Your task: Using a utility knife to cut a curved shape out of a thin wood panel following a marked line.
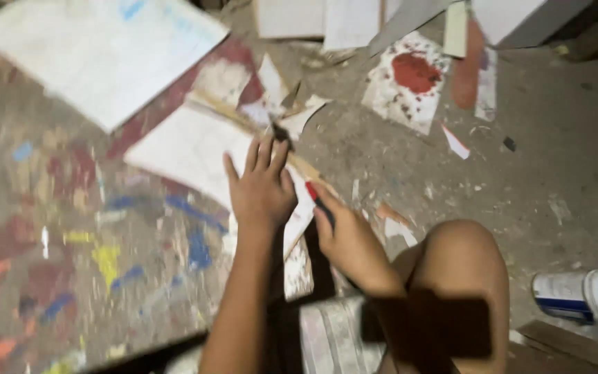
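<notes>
My left hand (261, 185) lies flat, fingers spread, on a white sheet of board (188, 149) that rests on the floor. A thin wooden strip (257, 128) lies across the board under my fingertips. My right hand (346, 239) grips a small tool with a red and black handle (316, 197), its tip at the board's edge beside the left hand. My bare knee (461, 260) is just right of the right hand.
The concrete floor (105, 242) is smeared with paint of many colours. A large white board (98, 55) lies at the back left, more white pieces and a red-stained scrap (410, 79) at the back. A white and blue can (583, 296) lies at the right.
</notes>
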